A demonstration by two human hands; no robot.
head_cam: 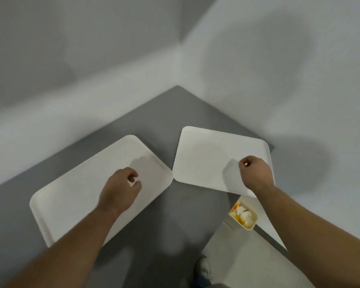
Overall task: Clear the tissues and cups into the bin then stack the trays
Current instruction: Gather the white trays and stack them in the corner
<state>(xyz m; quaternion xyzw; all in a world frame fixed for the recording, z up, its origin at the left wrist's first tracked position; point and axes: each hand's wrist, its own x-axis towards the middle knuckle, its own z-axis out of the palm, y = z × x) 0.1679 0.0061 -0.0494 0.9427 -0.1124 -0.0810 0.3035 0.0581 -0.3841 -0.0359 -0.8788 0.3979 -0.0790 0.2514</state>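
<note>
Grey table (187, 113), white walls (71, 48), shoe (204, 269)

I am looking down at two white rectangular trays with rounded corners and low raised rims, both lying flat on the grey table. The left tray (75, 196) is lying turned at an angle, its long side running from near-left to far-right. The right tray (208, 156) is sitting squarer to me, toward the table's far corner. Their nearest corners are almost touching. Both tray surfaces are showing bare. The bin (250, 225), a small cream container, is standing below the table edge at my right, holding white crumpled tissues (244, 214) and yellow-orange items.
</note>
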